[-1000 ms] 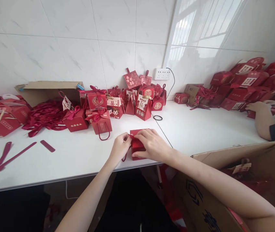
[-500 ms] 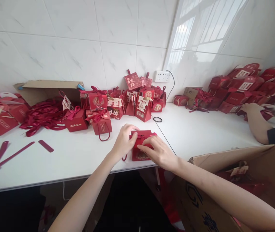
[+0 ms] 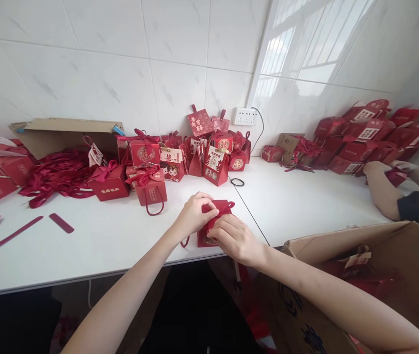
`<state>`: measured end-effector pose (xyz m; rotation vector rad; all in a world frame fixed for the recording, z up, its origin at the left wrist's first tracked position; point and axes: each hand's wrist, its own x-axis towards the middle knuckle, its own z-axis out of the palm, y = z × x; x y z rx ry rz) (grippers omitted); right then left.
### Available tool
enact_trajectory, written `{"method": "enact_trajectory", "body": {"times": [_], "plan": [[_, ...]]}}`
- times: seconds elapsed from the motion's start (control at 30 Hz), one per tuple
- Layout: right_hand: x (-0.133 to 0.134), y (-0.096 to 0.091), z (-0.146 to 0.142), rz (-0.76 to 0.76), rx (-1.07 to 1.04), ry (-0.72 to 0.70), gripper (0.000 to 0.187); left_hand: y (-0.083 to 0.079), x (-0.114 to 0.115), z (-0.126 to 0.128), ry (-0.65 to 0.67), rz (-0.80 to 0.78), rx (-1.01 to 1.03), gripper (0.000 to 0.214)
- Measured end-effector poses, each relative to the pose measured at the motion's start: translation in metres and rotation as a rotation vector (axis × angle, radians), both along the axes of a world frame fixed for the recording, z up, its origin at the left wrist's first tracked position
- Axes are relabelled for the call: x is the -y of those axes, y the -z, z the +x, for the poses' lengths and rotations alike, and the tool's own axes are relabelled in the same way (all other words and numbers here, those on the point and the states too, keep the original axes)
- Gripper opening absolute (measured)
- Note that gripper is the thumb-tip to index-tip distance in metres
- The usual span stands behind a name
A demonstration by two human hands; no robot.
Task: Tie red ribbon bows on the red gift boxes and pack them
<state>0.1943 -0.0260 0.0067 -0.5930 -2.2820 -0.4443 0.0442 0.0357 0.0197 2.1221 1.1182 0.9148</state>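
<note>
A small red gift box (image 3: 220, 208) with a dark red ribbon stands near the front edge of the white table (image 3: 113, 241). My left hand (image 3: 194, 214) is closed, its fingers pinching the ribbon on the box's top left. My right hand (image 3: 234, 239) is closed over the box's front and right side, fingers on the ribbon. Most of the box is hidden by both hands.
Finished red gift boxes (image 3: 146, 169) cluster against the tiled wall, beside a ribbon pile (image 3: 56, 174) and a cardboard carton (image 3: 65, 135). An open cardboard box (image 3: 375, 275) stands at lower right. Another person's hands (image 3: 382, 184) work by red boxes (image 3: 372, 135) at right.
My right hand has slid from the box's top down to its front. The left hand moved up onto the box's top with the ribbon. The view drifted slightly.
</note>
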Motion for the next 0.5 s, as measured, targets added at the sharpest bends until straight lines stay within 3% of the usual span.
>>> {"method": "enact_trajectory", "body": {"times": [0.23, 0.33, 0.43, 0.5], "plan": [[0.007, -0.003, -0.008, -0.029, 0.027, -0.014, 0.018, 0.001, -0.004, 0.001, 0.005, -0.011, 0.003, 0.012], [0.008, -0.014, 0.003, -0.167, -0.079, -0.013, 0.007, 0.004, -0.004, 0.002, 0.0, 0.006, 0.036, 0.012], [0.008, -0.025, 0.027, -0.394, -0.31, 0.22, 0.019, 0.004, 0.005, 0.002, -0.006, 0.036, 0.096, 0.014], [0.002, -0.025, 0.045, -0.651, -0.351, 0.441, 0.031, 0.004, 0.011, 0.001, 0.013, 0.071, 0.096, 0.011]]}}
